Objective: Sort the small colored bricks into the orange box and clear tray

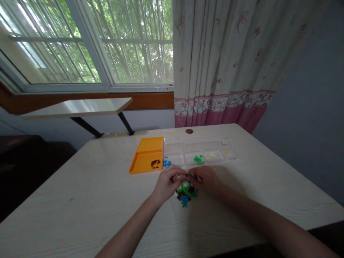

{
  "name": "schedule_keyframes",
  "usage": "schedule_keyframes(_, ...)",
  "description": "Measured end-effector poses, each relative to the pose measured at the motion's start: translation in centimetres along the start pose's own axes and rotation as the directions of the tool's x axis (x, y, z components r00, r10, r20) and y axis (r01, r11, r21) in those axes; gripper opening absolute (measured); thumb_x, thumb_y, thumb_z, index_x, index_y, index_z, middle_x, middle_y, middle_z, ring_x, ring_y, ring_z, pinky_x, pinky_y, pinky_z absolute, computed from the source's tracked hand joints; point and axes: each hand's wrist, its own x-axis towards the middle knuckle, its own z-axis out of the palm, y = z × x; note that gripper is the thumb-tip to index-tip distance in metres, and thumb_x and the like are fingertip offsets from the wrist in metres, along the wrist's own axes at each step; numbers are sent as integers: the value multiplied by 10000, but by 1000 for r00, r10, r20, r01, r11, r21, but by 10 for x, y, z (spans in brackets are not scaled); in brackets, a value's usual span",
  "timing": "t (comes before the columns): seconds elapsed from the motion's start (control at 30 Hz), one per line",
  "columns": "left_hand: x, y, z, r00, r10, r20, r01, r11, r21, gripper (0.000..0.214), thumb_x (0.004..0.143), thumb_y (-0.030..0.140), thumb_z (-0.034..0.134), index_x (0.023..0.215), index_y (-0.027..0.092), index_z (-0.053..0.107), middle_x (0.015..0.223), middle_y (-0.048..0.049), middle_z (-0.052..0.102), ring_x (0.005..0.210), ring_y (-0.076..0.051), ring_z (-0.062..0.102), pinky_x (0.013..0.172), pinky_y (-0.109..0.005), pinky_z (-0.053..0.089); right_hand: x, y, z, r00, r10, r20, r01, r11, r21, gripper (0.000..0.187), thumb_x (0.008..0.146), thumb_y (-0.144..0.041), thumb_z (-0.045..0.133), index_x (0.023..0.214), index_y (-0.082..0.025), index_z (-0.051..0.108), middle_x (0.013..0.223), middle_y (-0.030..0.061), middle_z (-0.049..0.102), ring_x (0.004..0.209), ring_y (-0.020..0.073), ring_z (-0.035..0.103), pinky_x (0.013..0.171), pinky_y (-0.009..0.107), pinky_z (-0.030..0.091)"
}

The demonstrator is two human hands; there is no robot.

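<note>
A small heap of tiny coloured pieces [186,193], green, blue, dark brown and pale, lies on the pale wooden table [94,200] just in front of me. My left hand [168,183] and my right hand [206,180] meet above the heap, fingertips pinched together. What they pinch is too small to name. Behind them sits a clear tray of compartments [200,152] with blue pieces [167,163], green pieces [198,159] and pale yellow pieces [212,155] in separate cells. An orange tray [147,155] beside it holds a few dark pieces [155,163].
A round cable hole [189,131] is in the table near its far edge. A narrow shelf [77,106] juts out under the window [88,43]. A flowered curtain [228,61] hangs behind the table on the right.
</note>
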Motion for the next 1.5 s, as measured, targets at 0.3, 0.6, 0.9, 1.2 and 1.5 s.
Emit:
schedule_keyframes(0.3,0,1,-10,980,-11,-197,21,999,48,126,791,264,556,790,163,632,726,-30,573,571,-95,460,515,-198,370,-1,13,-3,991,104,82,-106,994,19,180,841,-267,481,915,-202,631,779,23,669,629,117,594,622,215,447)
schedule_keyframes(0.6,0,6,-17,947,-24,-321,44,998,55,132,781,271,566,799,156,628,731,-33,579,588,-109,487,520,-212,384,-1,23,-4,940,117,320,-93,992,-88,306,835,-180,443,1083,-262,603,949,32,681,802,176,639,716,273,474)
schedule_keyframes(0.9,-1,6,-17,939,12,-345,5,999,48,112,782,262,569,805,168,625,713,-20,568,592,-108,491,524,-212,385,-2,18,-5,926,18,378,0,999,-48,266,826,-171,462,1020,-257,623,905,8,681,792,157,622,719,244,447)
schedule_keyframes(1.2,-2,5,-16,920,92,-380,-75,995,60,66,770,216,588,803,173,625,717,-20,576,616,-110,507,517,-201,389,-1,15,-7,887,21,461,7,998,-59,247,847,-208,450,1023,-241,620,888,14,678,788,146,615,708,223,421)
schedule_keyframes(1.5,-2,6,-17,913,108,-394,-94,994,54,56,761,205,597,796,172,624,715,-18,577,610,-107,510,505,-196,381,-2,17,-5,897,41,441,-14,998,-64,240,848,-233,457,1027,-248,615,919,9,675,811,153,612,727,238,424)
